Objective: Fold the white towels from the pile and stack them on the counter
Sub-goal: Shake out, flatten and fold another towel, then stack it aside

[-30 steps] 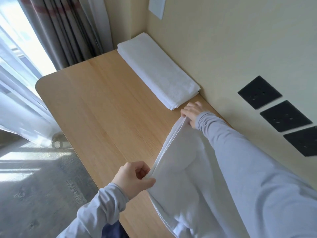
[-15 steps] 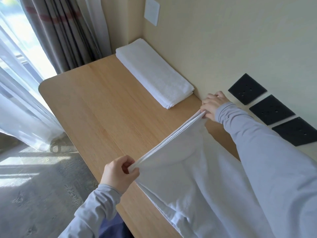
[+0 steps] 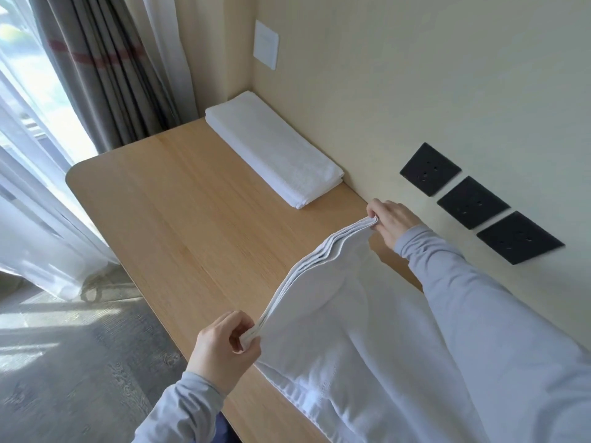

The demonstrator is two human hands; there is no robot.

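The near towel (image 3: 367, 330) and the folded towel (image 3: 275, 148) are showing plain white. The bench (image 3: 192, 219) is showing light tan wood grain. The three wall plates (image 3: 472, 202) are showing black. The curtain (image 3: 105, 75) is showing grey with a red stripe.

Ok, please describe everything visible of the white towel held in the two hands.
The held towel is white, soft cloth, folded into several layers whose edges line up along the top. The left hand pinches one top corner, the right hand the other, so that edge is stretched above the wooden counter. The rest hangs down with loose creases; its lower end is out of frame.
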